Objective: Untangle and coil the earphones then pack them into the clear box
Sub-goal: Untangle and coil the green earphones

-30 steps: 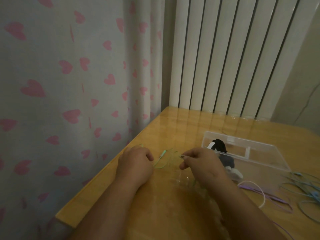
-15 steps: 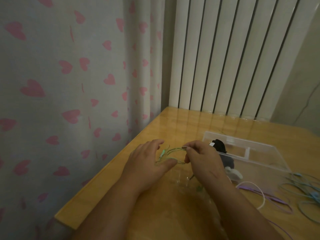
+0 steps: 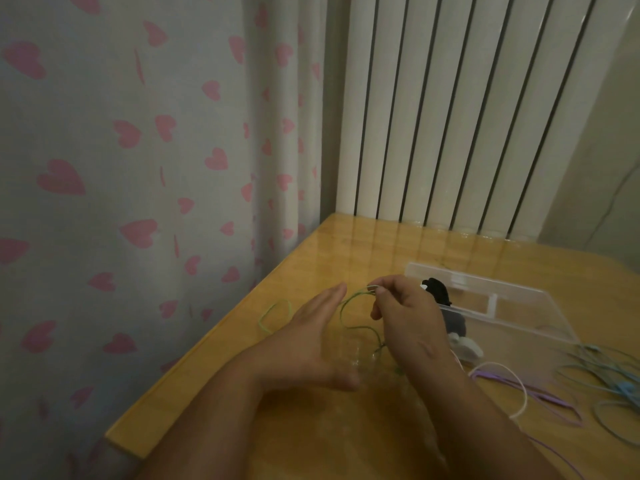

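My right hand (image 3: 405,317) pinches the thin green earphone cable (image 3: 349,303) near its top, fingers curled. The cable loops down between my hands and another loop of it (image 3: 275,315) lies on the table left of my left hand. My left hand (image 3: 308,337) is held flat on edge, fingers straight, with the cable running by its fingertips; whether it touches the cable I cannot tell. The clear box (image 3: 512,306) stands open just right of my right hand, with dark and white coiled earphones (image 3: 440,292) inside its near left end.
The wooden table (image 3: 346,244) ends at a left edge beside a heart-patterned curtain (image 3: 138,168). A white ribbed radiator (image 3: 467,109) stands behind. Purple earphones (image 3: 530,393) and blue earphones (image 3: 609,382) lie loose on the table at the right.
My left hand has opened from a curled grip to flat, straight fingers and slid right. The right hand has lifted the green cable slightly, and a loop now lies left of the left hand.
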`<state>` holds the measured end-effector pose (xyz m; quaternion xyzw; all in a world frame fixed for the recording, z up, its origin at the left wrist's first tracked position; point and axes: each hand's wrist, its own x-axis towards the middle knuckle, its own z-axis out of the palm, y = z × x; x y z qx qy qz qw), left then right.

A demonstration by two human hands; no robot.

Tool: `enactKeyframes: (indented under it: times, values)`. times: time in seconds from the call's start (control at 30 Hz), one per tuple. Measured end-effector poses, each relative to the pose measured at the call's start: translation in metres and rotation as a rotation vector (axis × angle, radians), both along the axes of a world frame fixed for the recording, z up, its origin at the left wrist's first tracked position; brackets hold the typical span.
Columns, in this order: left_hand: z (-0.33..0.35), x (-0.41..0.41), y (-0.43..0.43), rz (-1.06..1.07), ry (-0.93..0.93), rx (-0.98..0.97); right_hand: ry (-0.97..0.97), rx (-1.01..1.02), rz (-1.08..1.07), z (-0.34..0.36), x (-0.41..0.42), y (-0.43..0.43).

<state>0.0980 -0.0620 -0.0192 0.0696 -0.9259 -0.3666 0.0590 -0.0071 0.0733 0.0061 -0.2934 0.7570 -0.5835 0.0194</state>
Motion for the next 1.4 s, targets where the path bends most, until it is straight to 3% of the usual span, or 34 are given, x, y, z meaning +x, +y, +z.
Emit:
enactKeyframes:
  times: [0.17, 0.27, 0.5, 0.57, 0.67, 0.77, 0.87, 1.07, 1.2, 1.33, 1.4]
  values:
    - [-0.003, -0.010, -0.001, 0.231, 0.160, 0.058, -0.010, -0.011, 0.057, -0.001, 0.000, 0.000]
    - [-0.007, -0.021, -0.006, 0.378, 0.265, -0.002, -0.015, -0.023, 0.116, 0.000, 0.002, 0.000]
    - [-0.012, -0.030, -0.012, 0.444, 0.242, -0.175, -0.049, -0.125, 0.159, -0.001, -0.001, 0.000]
    - [-0.011, -0.028, -0.010, 0.451, 0.347, -0.161, 0.003, -0.038, 0.112, -0.001, -0.005, 0.002]
    - [-0.007, -0.023, -0.008, 0.484, 0.492, -0.010, 0.155, 0.265, 0.054, 0.000, -0.008, 0.004]
    - [-0.007, -0.021, -0.007, 0.482, 0.540, 0.079, 0.195, 0.342, 0.065, 0.000, -0.007, 0.003]
    - [-0.008, -0.024, -0.009, 0.477, 0.537, 0.048, 0.169, 0.264, 0.042, 0.003, -0.006, 0.003]
    - [-0.009, -0.030, -0.012, 0.480, 0.397, -0.221, 0.007, 0.040, 0.012, 0.006, -0.005, 0.002]
    - [-0.005, -0.026, -0.010, 0.411, 0.365, -0.070, -0.153, -0.098, 0.050, 0.007, -0.005, 0.002]
    - [-0.001, -0.020, -0.004, 0.318, 0.364, 0.190, -0.182, -0.116, 0.122, 0.008, -0.003, 0.001]
    - [-0.002, -0.019, -0.001, 0.280, 0.338, 0.185, -0.210, -0.134, 0.154, 0.007, -0.003, 0.000]
